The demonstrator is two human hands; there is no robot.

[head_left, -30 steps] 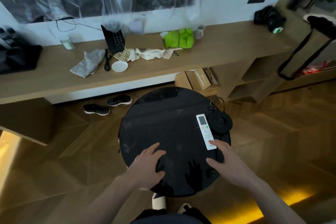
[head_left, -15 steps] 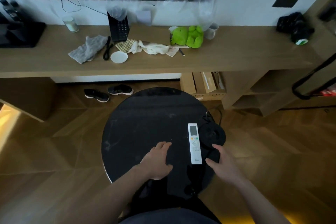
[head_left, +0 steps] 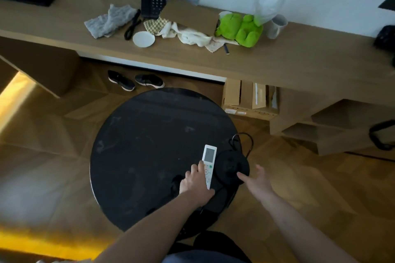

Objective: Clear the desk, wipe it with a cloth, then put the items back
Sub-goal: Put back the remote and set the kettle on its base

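While lying near the right edge of the round black table (head_left: 136, 156), white remote (head_left: 209, 161) grasped by left hand (head_left: 195, 184); touching black corded disc (head_left: 232, 167) alongside; right hand (head_left: 257, 183) released, fingertips at disc.

The round table (head_left: 149, 145) has a black, glossy top with dusty smears (faint reflections show in it). The remote (head_left: 208, 163) is smooth white plastic. Beside it, the black disc (head_left: 232, 166) looks matt. The desk (head_left: 288, 60) and floor (head_left: 42, 134) are wood. A grey cloth (head_left: 111, 20) looks rough-woven, the green toy (head_left: 241, 28) plush, the boxes (head_left: 250, 98) cardboard
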